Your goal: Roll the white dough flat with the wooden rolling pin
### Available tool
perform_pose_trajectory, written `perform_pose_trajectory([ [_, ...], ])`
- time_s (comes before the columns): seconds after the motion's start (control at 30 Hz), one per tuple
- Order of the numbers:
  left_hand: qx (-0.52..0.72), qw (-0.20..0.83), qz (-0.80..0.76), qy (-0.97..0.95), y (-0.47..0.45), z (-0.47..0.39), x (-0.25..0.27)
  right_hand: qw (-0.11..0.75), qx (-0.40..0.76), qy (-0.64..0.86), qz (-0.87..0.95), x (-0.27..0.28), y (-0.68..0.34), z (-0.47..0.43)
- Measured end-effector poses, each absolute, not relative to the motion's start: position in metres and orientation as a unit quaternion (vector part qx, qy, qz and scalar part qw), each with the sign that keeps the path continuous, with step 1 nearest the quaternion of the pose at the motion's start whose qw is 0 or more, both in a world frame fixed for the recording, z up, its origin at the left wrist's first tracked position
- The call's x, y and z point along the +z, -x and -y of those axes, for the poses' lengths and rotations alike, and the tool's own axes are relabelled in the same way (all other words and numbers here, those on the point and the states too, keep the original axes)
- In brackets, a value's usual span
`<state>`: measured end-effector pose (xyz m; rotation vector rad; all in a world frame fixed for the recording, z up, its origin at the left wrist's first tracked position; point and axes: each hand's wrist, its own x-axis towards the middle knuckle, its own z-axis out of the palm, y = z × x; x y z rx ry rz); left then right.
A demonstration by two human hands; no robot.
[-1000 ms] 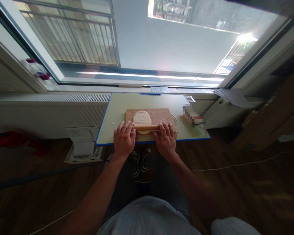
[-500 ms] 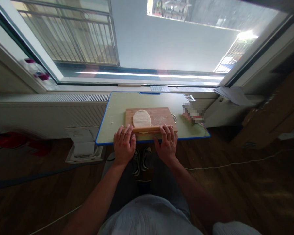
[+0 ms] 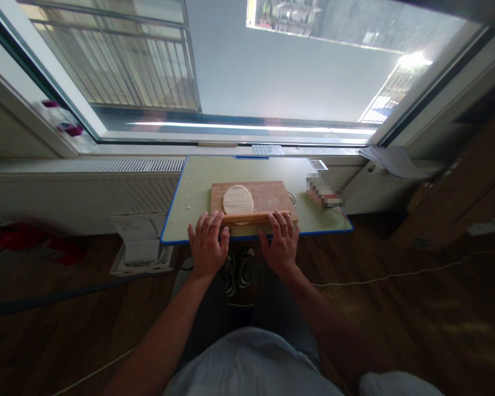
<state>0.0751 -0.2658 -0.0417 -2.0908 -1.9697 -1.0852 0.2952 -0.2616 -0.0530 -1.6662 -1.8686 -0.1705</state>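
Pin [image 3: 247, 218] @ nr edge of board [image 3: 271, 192] — dough [image 3: 238, 199] L, room R.

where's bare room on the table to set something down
The table between cutting board and windowsill looks bare; left of the board too, bar crumbs. Crowded: the board's left half, with dough; its near edge, with rolling pin, left hand and right hand; and the table's right side, by the pixelated thing.

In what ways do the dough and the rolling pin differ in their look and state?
The dough is flat and round; the rolling pin is long and narrow. The dough is pale cream, the rolling pin brown. The left hand and right hand rest on the rolling pin, while most of the dough is uncovered. Both are over the wooden board.
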Motion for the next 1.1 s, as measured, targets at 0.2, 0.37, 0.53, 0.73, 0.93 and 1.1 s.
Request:
perform_pose_trajectory([
  [0.2,-0.352,0.041,0.647,0.675,-0.078,0.261,-0.037,0.307,-0.066,0.632,0.708,-0.05,-0.295,0.253],
  [0.37,-0.343,0.043,0.656,0.671,-0.078,0.253,-0.034,0.311,-0.056,0.629,0.71,-0.046,-0.294,0.246],
  [0.53,-0.349,0.045,0.657,0.667,-0.078,0.242,-0.034,0.31,-0.05,0.633,0.707,-0.043,-0.293,0.237],
  [0.73,-0.357,0.046,0.658,0.662,-0.073,0.225,-0.036,0.318,-0.05,0.632,0.705,-0.041,-0.292,0.228],
  [0.93,-0.353,0.043,0.662,0.66,-0.071,0.218,-0.032,0.307,-0.036,0.636,0.707,-0.039,-0.29,0.221],
  [1.1,-0.348,0.03,0.674,0.651,-0.074,0.211,-0.026,0.286,-0.026,0.644,0.709,-0.034,-0.288,0.21],
])
